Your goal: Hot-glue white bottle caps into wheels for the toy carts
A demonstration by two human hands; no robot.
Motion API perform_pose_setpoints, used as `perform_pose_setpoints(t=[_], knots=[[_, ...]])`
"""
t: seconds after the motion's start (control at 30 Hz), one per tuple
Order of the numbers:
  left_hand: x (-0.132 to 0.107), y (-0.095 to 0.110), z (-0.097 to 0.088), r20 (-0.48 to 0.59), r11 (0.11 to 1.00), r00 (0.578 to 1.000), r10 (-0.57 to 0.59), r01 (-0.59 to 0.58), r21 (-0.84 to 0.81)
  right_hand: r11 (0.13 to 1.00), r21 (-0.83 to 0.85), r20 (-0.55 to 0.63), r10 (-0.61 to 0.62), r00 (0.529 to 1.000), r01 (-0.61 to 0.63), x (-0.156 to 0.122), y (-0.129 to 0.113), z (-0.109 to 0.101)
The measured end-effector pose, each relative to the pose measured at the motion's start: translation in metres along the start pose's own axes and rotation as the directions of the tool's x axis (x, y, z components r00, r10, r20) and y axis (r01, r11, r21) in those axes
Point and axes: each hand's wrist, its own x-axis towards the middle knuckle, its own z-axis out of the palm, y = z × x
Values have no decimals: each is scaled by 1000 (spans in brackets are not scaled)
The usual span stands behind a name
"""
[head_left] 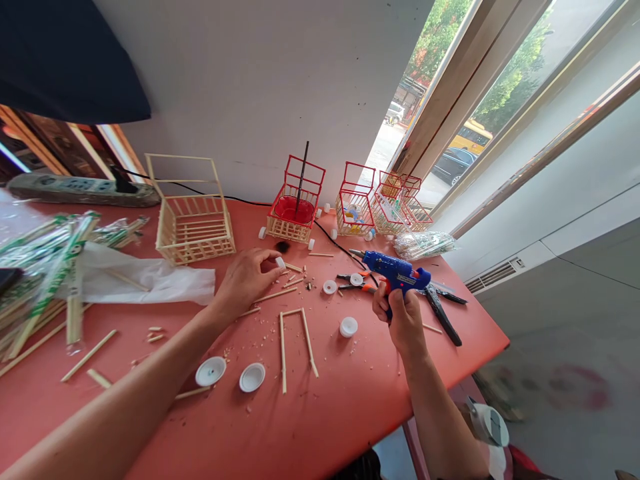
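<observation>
My left hand (253, 273) pinches a small white bottle cap (281, 263) over the middle of the red table. A blue hot glue gun (395, 269) is gripped in my right hand (403, 313), its nozzle pointing left toward the cap but apart from it. Between my hands lies a three-sided frame of wooden sticks (292, 311). More white caps lie around it: a cap (329, 287) near the pliers, a cap (349, 327) right of the frame, and two wider ones (252, 377) in front.
Behind stand a plain stick basket cart (195, 227), a red-trimmed cart (295, 207) holding a red bowl, and more carts (356, 200) by the window. Bagged chopsticks (50, 267) cover the left side. Pliers (443, 310) lie at right; a power strip (83, 190) sits at back left.
</observation>
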Motion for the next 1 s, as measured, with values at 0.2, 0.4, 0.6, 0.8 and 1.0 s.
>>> perform_pose_setpoints(t=[0.2,0.4,0.6,0.8,1.0], knots=[[-2,3,0,0,996,999,-52,52,-70,1000,6,-3,-4,1000,4,0,0,1],[-2,3,-1,-8,995,998,-63,62,-77,1000,-8,-7,-5,1000,5,0,1,-1],[1,2,-2,-52,997,996,-70,68,-38,1000,6,-5,-9,1000,9,0,1,-1],[4,6,-8,-90,997,994,-57,52,-55,999,24,-12,-26,1000,27,0,0,0],[9,20,-27,-103,1000,994,-25,24,-16,999,41,-11,-12,1000,13,-1,1,0]])
